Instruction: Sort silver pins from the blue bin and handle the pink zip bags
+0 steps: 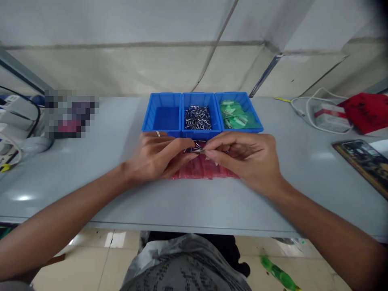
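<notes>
Small metal pin point(194, 150), long axis running sideways, pinched narrowly between left hand point(156, 155) and right hand point(242, 161)

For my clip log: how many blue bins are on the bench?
3, in a row on the grey bench: the left bin, the middle bin holding metal pins, the right bin holding green packets. None looks hidden.

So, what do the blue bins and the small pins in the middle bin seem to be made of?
The blue bins look like molded plastic: smooth, slightly glossy, with even color. The small pins look like metal, perhaps steel, from their bright silvery shine; the exact metal cannot be told.
</notes>
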### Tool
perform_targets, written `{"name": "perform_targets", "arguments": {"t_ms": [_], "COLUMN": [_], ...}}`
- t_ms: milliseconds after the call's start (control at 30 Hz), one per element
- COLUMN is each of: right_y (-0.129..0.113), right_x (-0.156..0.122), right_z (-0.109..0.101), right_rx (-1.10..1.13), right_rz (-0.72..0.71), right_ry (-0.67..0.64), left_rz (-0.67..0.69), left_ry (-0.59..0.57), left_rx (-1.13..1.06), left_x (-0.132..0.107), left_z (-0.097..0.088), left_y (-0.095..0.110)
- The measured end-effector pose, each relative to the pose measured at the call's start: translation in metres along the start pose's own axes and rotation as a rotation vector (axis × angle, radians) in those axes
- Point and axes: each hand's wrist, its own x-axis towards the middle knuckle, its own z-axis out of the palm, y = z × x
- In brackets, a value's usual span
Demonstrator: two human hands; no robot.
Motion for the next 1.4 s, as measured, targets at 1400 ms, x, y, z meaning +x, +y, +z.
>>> {"name": "perform_targets", "arguments": {"t_ms": [1400], "right_y": [0.0037], "right_x": [0.0034], "right_z": [-0.0041], "right_rx": [0.060], "right_rz": [-0.045], "right_ry": [0.054], "left_rz": [0.042], "left_ry": [0.088], "left_rx": [0.013], "left_x": [-0.0006], "left_z": [-0.0017], "left_y": [-0.0058]}}
